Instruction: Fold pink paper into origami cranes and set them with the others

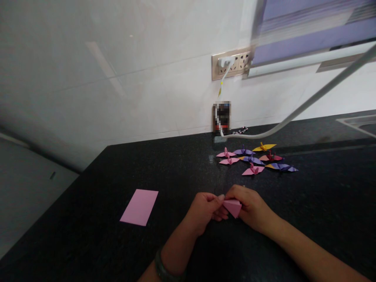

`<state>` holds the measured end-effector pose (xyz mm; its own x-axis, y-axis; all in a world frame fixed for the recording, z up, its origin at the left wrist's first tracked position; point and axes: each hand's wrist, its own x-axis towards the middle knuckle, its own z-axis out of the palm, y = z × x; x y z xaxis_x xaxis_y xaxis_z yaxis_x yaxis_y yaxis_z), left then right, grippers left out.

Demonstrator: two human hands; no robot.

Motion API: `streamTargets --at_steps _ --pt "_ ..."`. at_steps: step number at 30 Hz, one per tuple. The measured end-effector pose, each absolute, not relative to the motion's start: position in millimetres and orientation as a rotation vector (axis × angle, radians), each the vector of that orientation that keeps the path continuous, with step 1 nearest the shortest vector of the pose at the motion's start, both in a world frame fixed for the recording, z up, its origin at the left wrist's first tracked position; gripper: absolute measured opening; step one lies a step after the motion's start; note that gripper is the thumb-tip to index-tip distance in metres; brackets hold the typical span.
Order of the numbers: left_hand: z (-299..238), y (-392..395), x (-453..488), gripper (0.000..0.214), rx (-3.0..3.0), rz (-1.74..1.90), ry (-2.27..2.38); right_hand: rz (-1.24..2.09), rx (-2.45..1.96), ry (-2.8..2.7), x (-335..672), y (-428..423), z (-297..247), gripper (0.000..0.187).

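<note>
A small piece of folded pink origami paper (233, 207) is held between my two hands, low over the dark countertop. Its wide, layered end shows as a triangle pointing toward me. My left hand (207, 207) pinches its left tip between thumb and fingers. Around its upper and right side, my right hand (248, 203) is closed, with the fingertips partly hidden. Off to the left lies a flat sheet of pink paper (139, 207). Beyond my hands rest several folded paper cranes, among them a pink crane (253, 170), a yellow crane (264, 147) and a purple crane (281, 167).
The black speckled countertop (176, 168) meets a pale tiled wall (161, 98). A white cable (276, 127) runs across the back from a wall socket (230, 64). A blurred-out dark object (222, 117) leans against the wall. At right is a recessed metal edge (355, 123).
</note>
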<state>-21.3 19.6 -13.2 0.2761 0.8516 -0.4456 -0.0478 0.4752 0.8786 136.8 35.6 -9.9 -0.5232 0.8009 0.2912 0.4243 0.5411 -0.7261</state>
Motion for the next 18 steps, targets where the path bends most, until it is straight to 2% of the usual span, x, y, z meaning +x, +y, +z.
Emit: streamTargets --at_steps 4,9,18 --pt "-13.3 19.3 -20.5 0.037 0.896 0.734 1.149 0.792 -1.089 -2.105 135.6 34.2 -11.6 0.015" --pt "-14.2 19.9 -21.4 0.035 0.891 0.774 1.155 0.962 -1.143 -1.968 135.2 34.6 -16.1 0.015" --pt "-17.0 20.4 -21.3 0.032 0.986 0.887 1.24 1.212 -1.126 -1.802 132.8 34.7 -14.8 0.002"
